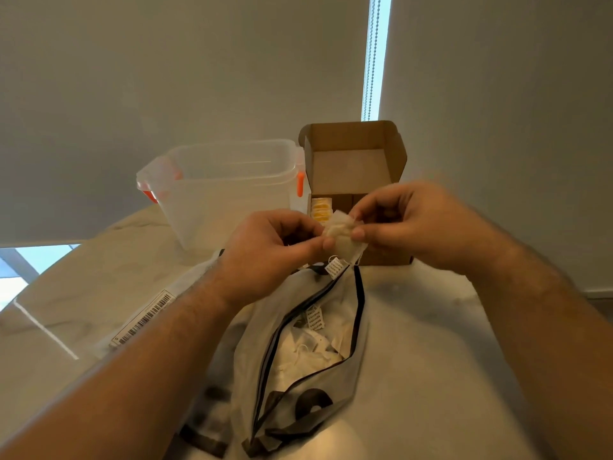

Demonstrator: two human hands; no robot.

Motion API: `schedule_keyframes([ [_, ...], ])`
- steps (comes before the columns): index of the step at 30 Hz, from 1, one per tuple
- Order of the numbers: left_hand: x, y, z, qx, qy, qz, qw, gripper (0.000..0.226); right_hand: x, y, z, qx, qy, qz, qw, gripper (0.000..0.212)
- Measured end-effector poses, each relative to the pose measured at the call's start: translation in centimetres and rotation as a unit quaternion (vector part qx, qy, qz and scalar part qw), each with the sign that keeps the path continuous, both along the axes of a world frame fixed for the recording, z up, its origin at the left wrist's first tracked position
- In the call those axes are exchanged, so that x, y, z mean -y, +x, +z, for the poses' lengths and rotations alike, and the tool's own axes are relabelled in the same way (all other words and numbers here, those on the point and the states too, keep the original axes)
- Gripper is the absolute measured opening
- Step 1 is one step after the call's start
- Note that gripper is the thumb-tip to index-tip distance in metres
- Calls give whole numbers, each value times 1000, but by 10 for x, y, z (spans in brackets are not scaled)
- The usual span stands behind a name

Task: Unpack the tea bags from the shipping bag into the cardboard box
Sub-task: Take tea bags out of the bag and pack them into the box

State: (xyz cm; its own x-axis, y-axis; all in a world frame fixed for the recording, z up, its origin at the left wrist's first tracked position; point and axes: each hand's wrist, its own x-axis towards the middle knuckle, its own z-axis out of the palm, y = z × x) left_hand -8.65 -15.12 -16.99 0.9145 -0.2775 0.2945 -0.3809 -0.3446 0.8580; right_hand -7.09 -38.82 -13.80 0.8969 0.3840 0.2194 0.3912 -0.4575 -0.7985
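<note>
Both hands, left and right, pinch one tea bag between fingertips above the open shipping bag on the table, just before the box, its paper tag dangling below.

I see both forearms extended forward, left hand and right hand raised, fingertips pinched together at centre.
</note>
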Motion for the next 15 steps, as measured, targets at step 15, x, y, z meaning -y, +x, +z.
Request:
schedule_keyframes([
  [15, 14, 32, -9, 122, 304, 146, 933, 25, 31, 72, 67, 110, 30, -154, 981, 20],
])
